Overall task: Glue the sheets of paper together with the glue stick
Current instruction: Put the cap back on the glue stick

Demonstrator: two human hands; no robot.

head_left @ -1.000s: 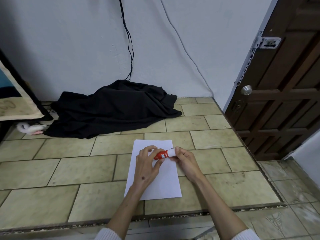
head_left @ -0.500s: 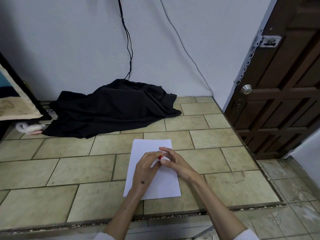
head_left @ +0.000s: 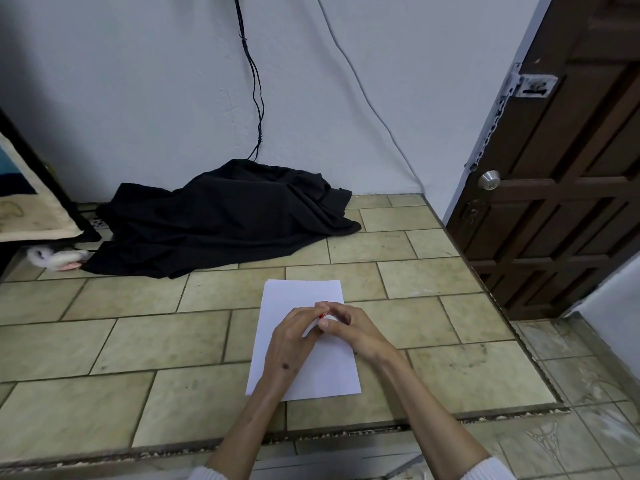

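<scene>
Both hands meet above the middle of the paper (head_left: 304, 341). Left hand (head_left: 292, 336) and right hand (head_left: 349, 329) grip the glue stick (head_left: 324, 315), mostly hidden between curled fingers. Paper lies flat on the tiled floor (head_left: 138, 341).

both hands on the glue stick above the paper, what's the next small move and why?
Probably pull the cap off. Both hands, left hand and right hand, close round the glue stick above the white paper, hiding all but a sliver of red, and no glue shows on the sheet.
</scene>
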